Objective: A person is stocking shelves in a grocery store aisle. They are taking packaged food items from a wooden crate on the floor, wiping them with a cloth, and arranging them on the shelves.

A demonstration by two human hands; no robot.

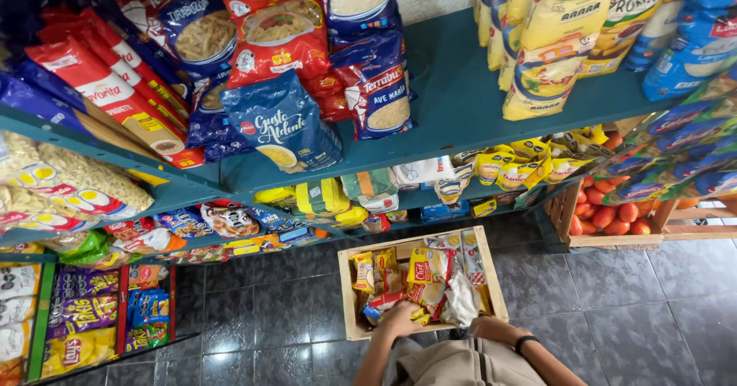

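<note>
Your left hand (399,318) is closed on a packet in the wooden crate (347,294); your right hand is hidden. Lift straight, clear of the loose packets (430,271).

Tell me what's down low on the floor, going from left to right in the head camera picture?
Snack bags in the red and green rack → wooden crate of packets, with the left hand reaching into it → wooden crate of tomatoes.
</note>
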